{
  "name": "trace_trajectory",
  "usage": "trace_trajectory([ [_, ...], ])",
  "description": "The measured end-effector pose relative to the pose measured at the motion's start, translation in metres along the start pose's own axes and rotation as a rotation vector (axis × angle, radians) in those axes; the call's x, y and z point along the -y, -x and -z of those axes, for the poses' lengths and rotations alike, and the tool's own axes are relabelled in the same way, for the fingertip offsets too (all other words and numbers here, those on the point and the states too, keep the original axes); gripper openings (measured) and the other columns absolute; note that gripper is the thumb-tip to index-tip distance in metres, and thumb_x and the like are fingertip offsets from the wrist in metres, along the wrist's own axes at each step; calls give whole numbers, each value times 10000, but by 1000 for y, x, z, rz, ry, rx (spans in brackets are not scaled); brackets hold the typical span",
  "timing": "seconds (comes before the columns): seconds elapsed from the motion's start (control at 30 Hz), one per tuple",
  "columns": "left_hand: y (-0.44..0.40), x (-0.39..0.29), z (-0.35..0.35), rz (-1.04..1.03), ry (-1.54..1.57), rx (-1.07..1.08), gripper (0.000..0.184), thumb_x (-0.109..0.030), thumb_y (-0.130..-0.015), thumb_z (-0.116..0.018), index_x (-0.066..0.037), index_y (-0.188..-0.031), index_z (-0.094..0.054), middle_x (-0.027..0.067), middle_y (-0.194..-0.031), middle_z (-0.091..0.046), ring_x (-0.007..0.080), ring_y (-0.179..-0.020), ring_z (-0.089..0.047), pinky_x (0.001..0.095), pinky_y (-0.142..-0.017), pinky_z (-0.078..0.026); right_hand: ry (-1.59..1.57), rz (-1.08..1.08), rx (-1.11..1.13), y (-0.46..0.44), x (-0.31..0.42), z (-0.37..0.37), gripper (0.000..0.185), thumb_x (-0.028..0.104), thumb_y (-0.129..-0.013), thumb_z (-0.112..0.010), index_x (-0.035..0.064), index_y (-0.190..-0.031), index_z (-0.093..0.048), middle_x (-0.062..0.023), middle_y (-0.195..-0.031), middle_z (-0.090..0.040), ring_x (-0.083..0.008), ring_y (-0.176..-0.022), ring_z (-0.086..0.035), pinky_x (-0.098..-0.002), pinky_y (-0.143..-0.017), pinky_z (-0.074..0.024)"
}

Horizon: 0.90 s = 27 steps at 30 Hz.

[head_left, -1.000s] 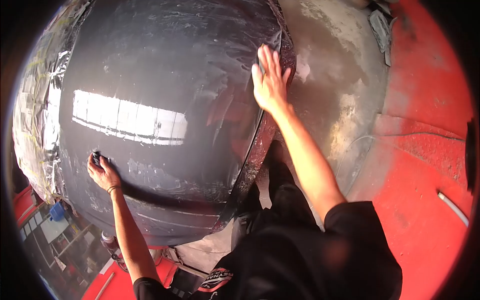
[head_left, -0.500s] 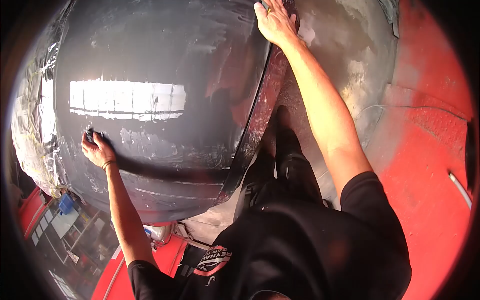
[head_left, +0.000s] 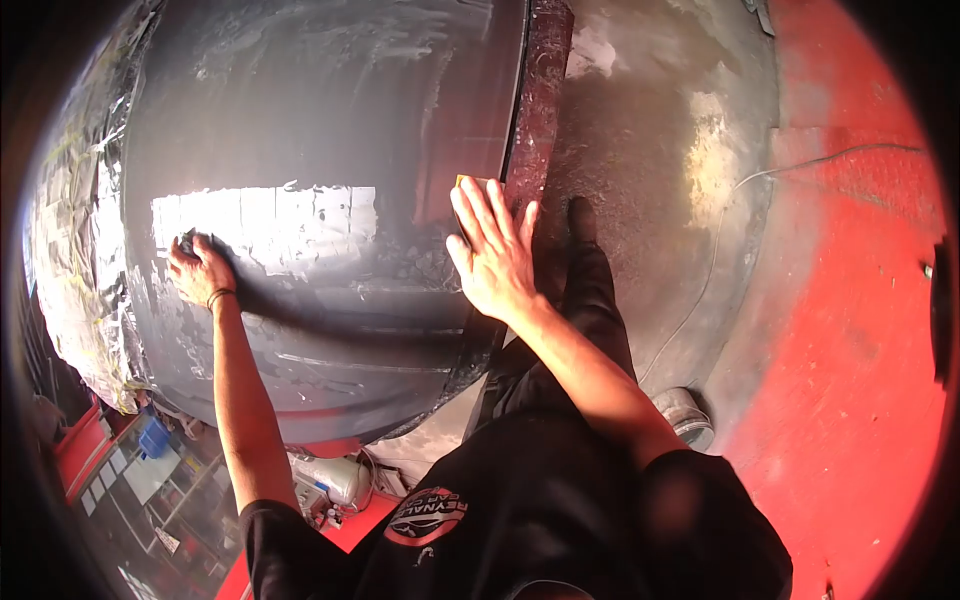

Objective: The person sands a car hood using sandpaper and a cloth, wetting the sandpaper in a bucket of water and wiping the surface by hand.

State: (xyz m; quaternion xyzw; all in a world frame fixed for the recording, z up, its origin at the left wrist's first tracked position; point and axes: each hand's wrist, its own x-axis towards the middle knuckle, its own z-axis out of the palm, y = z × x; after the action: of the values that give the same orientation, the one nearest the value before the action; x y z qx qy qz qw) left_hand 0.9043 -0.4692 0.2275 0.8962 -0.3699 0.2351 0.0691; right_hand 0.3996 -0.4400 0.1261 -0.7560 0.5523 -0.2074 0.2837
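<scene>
A wet, dark grey car hood (head_left: 300, 120) spreads below me, streaked and reflecting a bright window. On its left part rests my left hand (head_left: 203, 272), fingers curled around a small black pad-like thing (head_left: 188, 240), mostly hidden. At the hood's right edge, my right hand (head_left: 490, 250) lies flat with fingers stretched out, pressing a thin yellow-orange sheet (head_left: 463, 181). Only a corner of that sheet shows past the fingertips. Just right of this hand runs a dark red body edge (head_left: 540, 110).
Crumpled masking film (head_left: 75, 230) covers the car's left side. A bucket (head_left: 685, 418) stands on the floor beside my legs. A thin cable (head_left: 715, 250) crosses the grey and red floor (head_left: 830, 350). Machine-like equipment (head_left: 345, 482) lies at lower left.
My right hand has slid from the hood's far right edge down toward my body, the sheet under it. My left hand has shifted slightly forward. The view has moved, and the bucket now shows.
</scene>
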Motion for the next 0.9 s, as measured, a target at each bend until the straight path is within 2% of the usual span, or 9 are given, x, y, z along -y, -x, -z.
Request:
trace_trajectory([
  [0.1,4,0,0,-57,-2,-116,787,-671,-1052,-542,-317,-1719,-321,134,-1843,-174,381,-1649,-320,775,-1292,-56,68,13,-94,-41,-17,4,638,490,-1172,-366,200,-1741,-347,12,-1837,-257,-270,-1707,-168,-781,-1300,-34],
  [0.2,70,-63,60,-445,384,-134,606,-430,-1051,-711,-72,-1530,-613,184,-1587,-598,332,-1470,-560,573,-1252,-409,43,-43,-112,-105,-33,22,636,493,-1185,-303,188,-1744,-328,7,-1839,-248,-270,-1706,-164,-785,-1301,-46],
  [0.27,147,-117,160,-251,1056,707,518,-381,-1044,-748,15,-1374,-690,173,-1374,-686,268,-1213,-639,466,-1058,-497,44,-19,-128,-101,-32,16,641,482,-1183,-326,178,-1747,-314,-4,-1841,-239,-278,-1707,-161,-794,-1295,-56],
  [0.37,230,-160,301,-678,1757,1616,386,-285,-1053,-746,34,-1269,-722,195,-1229,-706,347,-1078,-677,505,-968,-526,74,84,-51,-30,-9,4,651,494,-1177,-370,200,-1754,-308,-8,-1850,-215,-281,-1708,-171,-804,-1284,-33],
  [0.43,259,-172,349,-853,2098,1886,302,-221,-1059,-744,46,-1199,-744,210,-1132,-719,399,-989,-702,530,-909,-546,129,112,14,-13,-5,2,641,486,-1179,-378,235,-1763,-292,6,-1853,-206,-269,-1710,-171,-799,-1284,-33],
  [0.53,257,-171,372,-694,2122,1849,166,-168,-1049,-775,-11,-1101,-775,174,-1039,-770,368,-881,-743,512,-809,-571,214,122,4,-55,-16,15,614,477,-1179,-371,251,-1749,-333,34,-1848,-223,-258,-1706,-180,-794,-1290,-15],
  [0.67,290,-203,424,37,2321,1658,145,-121,-1082,-713,22,-1078,-739,152,-1043,-761,296,-868,-739,390,-778,-571,-41,70,-168,-121,-22,-5,624,451,-1185,-369,179,-1745,-330,-24,-1848,-221,-316,-1705,-161,-826,-1264,-104],
  [0.77,286,-226,437,134,2441,1914,126,-57,-1101,-657,44,-1073,-729,135,-1049,-761,201,-874,-737,334,-749,-566,171,193,4,-47,38,-6,639,475,-1179,-383,164,-1737,-351,-47,-1845,-225,-334,-1706,-152,-841,-1253,-59],
  [0.9,258,-186,427,99,2280,1703,110,-77,-1066,-716,31,-1048,-723,166,-976,-743,305,-839,-732,424,-721,-563,47,386,-30,-67,45,-11,611,456,-1179,-404,205,-1735,-370,2,-1822,-302,-309,-1692,-227,-835,-1253,-37],
])
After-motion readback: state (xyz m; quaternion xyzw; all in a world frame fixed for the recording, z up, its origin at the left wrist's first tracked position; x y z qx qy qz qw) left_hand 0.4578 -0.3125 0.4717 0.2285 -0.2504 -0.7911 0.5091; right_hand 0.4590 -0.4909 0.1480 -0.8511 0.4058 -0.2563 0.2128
